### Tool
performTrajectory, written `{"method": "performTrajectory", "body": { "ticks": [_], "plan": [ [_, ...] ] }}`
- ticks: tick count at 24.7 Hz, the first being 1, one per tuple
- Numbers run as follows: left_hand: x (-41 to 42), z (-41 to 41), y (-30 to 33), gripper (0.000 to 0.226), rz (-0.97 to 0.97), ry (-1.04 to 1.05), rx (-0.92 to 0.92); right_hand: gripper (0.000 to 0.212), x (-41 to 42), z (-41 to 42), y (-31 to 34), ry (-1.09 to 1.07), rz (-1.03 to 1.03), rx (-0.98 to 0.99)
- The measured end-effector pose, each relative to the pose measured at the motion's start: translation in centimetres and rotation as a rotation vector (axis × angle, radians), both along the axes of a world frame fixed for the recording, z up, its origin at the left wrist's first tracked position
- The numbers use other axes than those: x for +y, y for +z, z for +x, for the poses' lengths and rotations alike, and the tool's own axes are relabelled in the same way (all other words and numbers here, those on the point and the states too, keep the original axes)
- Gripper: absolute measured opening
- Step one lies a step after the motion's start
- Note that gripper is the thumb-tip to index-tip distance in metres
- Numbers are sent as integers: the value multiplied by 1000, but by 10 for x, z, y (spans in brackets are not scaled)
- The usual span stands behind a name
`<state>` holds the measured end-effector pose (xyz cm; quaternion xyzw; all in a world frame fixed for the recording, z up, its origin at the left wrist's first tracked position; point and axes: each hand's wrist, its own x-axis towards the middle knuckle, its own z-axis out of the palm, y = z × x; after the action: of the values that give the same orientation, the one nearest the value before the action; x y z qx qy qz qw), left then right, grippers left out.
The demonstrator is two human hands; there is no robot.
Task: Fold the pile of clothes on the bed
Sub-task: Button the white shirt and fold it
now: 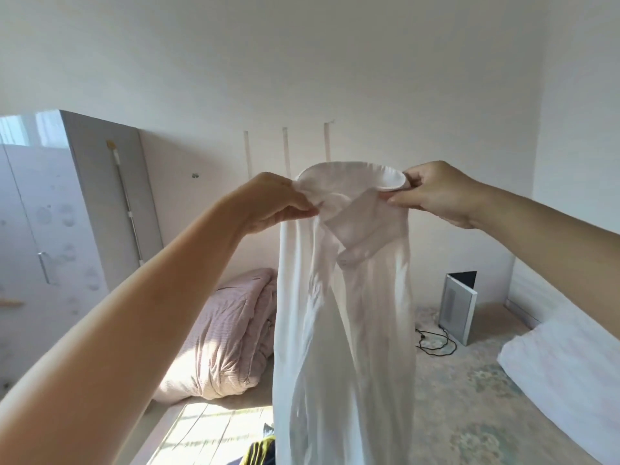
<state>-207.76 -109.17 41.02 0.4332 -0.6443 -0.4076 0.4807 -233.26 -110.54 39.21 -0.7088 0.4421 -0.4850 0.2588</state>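
While the bed [469,397] waits below, I hold the shirt [342,313] hanging high to straighten it; left hand [268,204] and right hand [432,193] pinch its collar, fingers clamped on cloth.

Shirt [342,313] hangs between quilt [228,333] left, pillow [567,374] right.

I see a plain white shirt [345,313] with no pattern, and a pink quilt [228,337] with thin little stripes behind it. The bed [469,397] cover is pale grey with faded green blotches, the pillow [567,374] is white, and the wardrobe [67,203] is shiny grey with round smudgy spots. Low down I see dark blue and yellow clothes [260,451], and a black cord [436,344].
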Motion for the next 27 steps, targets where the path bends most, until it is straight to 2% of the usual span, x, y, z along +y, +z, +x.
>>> {"method": "performTrajectory", "body": {
  "ticks": [2, 3, 5, 7, 9, 10, 12, 14, 15, 18, 20, 22, 25, 27],
  "plan": [
    [8, 4, -1, 13, -152, 80, -401, 16, 9, 1, 9, -115, -152, 93],
    [10, 4, -1, 11, -246, 166, -534, 15, 13, 2, 14, -134, -208, 125],
    [15, 4, 0, 12, -369, 334, -570, 28, 20, 3, 22, -187, -304, 221],
    [21, 7, 1, 29, -454, 445, -532, 41, 25, 6, 24, -255, -380, 320],
    [24, 10, 2, 48, -570, 572, -552, 36, 31, 8, 23, -168, -335, 252],
    [28, 10, 2, 53, -629, 609, -539, 30, 34, 10, 20, -66, -243, 127],
    [33, 9, -1, 48, -687, 537, -435, 22, 40, 15, 12, 48, -112, -59],
    [38, 6, -7, 30, -704, 456, -304, 23, 42, 19, 5, -54, -176, -39],
    [41, 4, -9, 29, -732, 472, -265, 24, 44, 21, 2, -117, -238, -11],
    [57, 3, -8, 48, -775, 529, -218, 29, 60, 25, 4, -177, -394, 8],
    [73, 4, -5, 53, -733, 402, -172, 33, 79, 22, 10, -119, -456, -9],
    [87, 5, -4, 54, -679, 245, -212, 35, 97, 17, 13, -56, -474, -29],
    [96, 6, -10, 33, -536, -71, -330, 42, 107, 2, 6, -53, -365, 20],
    [90, 4, -21, 38, -413, -128, -467, 40, 100, -12, -6, -61, -258, 77]
  ]
}}
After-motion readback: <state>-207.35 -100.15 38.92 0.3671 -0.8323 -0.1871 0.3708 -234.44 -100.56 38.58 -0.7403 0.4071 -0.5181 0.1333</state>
